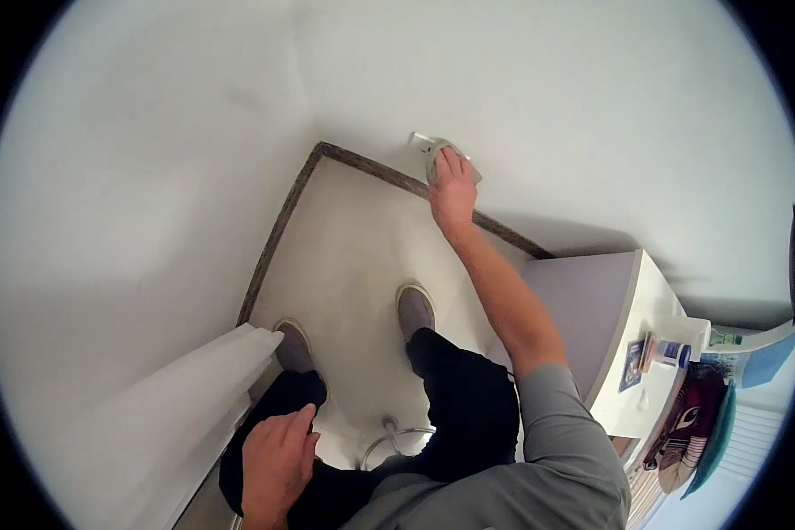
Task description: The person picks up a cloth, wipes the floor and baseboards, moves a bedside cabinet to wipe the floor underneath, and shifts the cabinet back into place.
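My right hand reaches out to the wall and presses a greyish cloth against it, with the fingers closed over the cloth. Partly under the cloth is a white wall socket, whose left end shows. My left hand hangs over my left thigh, empty, its fingers loosely extended and the thumb apart.
A dark baseboard runs along both walls to the corner. On the right stands a white cabinet with a blue-capped bottle and small packets on it. A white curtain hangs at left. My shoes are on the pale floor.
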